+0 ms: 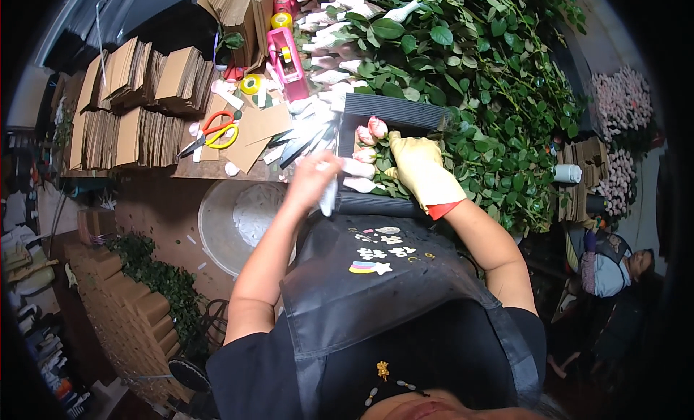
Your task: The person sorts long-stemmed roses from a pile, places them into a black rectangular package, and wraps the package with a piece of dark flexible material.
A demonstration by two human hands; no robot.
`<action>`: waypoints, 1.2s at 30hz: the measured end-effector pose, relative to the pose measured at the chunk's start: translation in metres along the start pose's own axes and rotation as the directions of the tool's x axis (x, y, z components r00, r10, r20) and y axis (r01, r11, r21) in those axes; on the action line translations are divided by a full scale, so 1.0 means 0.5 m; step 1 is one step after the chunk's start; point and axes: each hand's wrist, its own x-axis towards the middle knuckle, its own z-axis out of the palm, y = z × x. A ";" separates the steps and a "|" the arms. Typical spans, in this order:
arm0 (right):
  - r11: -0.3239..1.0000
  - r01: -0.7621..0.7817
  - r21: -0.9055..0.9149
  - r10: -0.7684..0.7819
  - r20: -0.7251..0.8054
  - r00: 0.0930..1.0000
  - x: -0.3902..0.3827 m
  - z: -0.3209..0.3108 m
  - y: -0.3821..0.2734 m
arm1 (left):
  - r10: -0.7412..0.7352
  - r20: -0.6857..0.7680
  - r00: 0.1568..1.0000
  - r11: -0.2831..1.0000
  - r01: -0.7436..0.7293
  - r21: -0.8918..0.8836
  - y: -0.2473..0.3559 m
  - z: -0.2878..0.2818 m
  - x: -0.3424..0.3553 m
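My bare left hand (pixel 318 174), fingers pinched, holds a thin white sleeve (pixel 329 200) that hangs at the left edge of a black ribbed trough (pixel 390 109). My right hand (pixel 419 167), in a pale yellow glove, rests on pink roses (pixel 367 131) lying in the trough, its fingers curled over stems and leaves. White-wrapped rose heads (pixel 358 170) lie just below the pink ones. Loose white sleeves (pixel 309 127) are heaped left of the trough. A dense pile of leafy stems (pixel 484 167) covers the bench right of it, with wrapped heads along its upper left side.
Cardboard stacks (pixel 144 131), scissors (pixel 210 134), card pieces (pixel 256 138) and a pink tape dispenser (pixel 285 62) occupy the left bench. A white tub (pixel 217 225) stands below. At the right are a co-worker (pixel 607 264), pink flower bunches (pixel 622 105) and a white roll (pixel 567 173).
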 end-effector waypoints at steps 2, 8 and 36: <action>0.999 0.001 0.042 -0.004 0.069 0.998 -0.001 -0.018 0.006 | -0.120 -0.055 0.991 0.939 0.096 -0.332 0.002 -0.072 -0.004; 0.838 0.102 0.537 0.009 -0.200 0.980 -0.088 -0.146 0.028 | -0.022 0.101 0.995 0.936 -0.015 0.353 -0.043 -0.072 -0.025; 0.951 0.088 0.298 -0.228 0.479 0.848 -0.011 -0.088 -0.048 | -0.162 -0.119 0.980 0.931 0.112 -0.348 -0.058 -0.007 -0.036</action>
